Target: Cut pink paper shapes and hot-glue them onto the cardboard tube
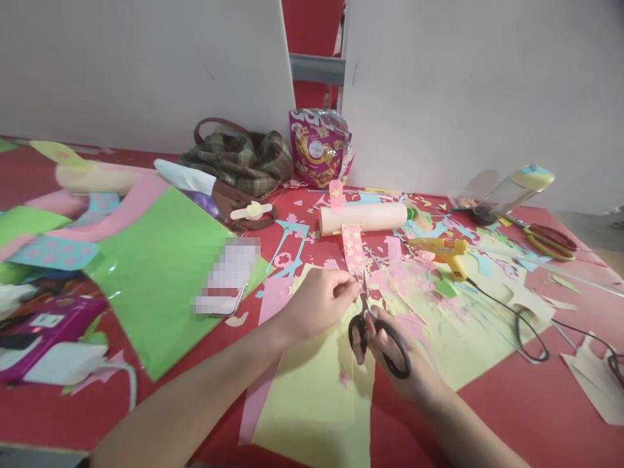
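My right hand (390, 341) grips a pair of scissors (400, 357) by the black handles, fingers through the loops and blades pointing away from me. Close to the blade tips, my left hand (319, 296) is closed in a pinch; whatever lies between its fingertips is too small to make out. Both hands are over a pale yellow sheet (312, 403), which overlaps a pink sheet (256, 396). A small pink scrap (344, 378) lies on the yellow sheet. Just beyond my hands, a pink strip with yellow stars (354, 247) extends from a cream-coloured roll (365, 218).
A yellow glue gun (446, 250) with a black cord lies right, among paper scraps. At left are a green sheet (151, 286), a phone (229, 276) and a purple power strip (58, 331). A snack bag (319, 146), plaid bag (244, 159) and clear bottle (511, 192) stand behind.
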A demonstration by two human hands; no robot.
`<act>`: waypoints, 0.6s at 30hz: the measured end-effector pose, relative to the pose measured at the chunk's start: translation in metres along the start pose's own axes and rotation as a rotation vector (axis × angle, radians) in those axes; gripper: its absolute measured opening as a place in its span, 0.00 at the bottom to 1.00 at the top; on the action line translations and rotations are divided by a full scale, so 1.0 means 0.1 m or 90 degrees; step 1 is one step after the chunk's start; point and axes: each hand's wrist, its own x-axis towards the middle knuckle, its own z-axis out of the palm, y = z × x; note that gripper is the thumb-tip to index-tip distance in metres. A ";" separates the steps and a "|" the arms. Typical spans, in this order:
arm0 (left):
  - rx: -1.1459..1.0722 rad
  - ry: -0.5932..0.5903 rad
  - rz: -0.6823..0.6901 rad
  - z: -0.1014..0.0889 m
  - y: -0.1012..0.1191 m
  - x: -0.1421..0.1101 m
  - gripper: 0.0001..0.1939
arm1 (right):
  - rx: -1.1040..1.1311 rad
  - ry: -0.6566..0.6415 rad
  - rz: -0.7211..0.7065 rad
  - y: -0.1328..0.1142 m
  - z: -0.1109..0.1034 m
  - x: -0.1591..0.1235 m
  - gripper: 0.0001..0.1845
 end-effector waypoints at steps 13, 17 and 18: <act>-0.045 0.027 -0.043 0.07 0.06 -0.03 0.14 | -0.019 0.023 -0.007 0.06 -0.01 0.00 0.10; -0.073 0.037 -0.037 0.10 0.06 -0.04 0.15 | -0.031 0.045 0.002 0.05 0.00 0.00 0.11; -0.077 0.040 -0.037 0.11 0.06 -0.04 0.15 | -0.039 0.052 0.004 0.05 0.00 0.00 0.11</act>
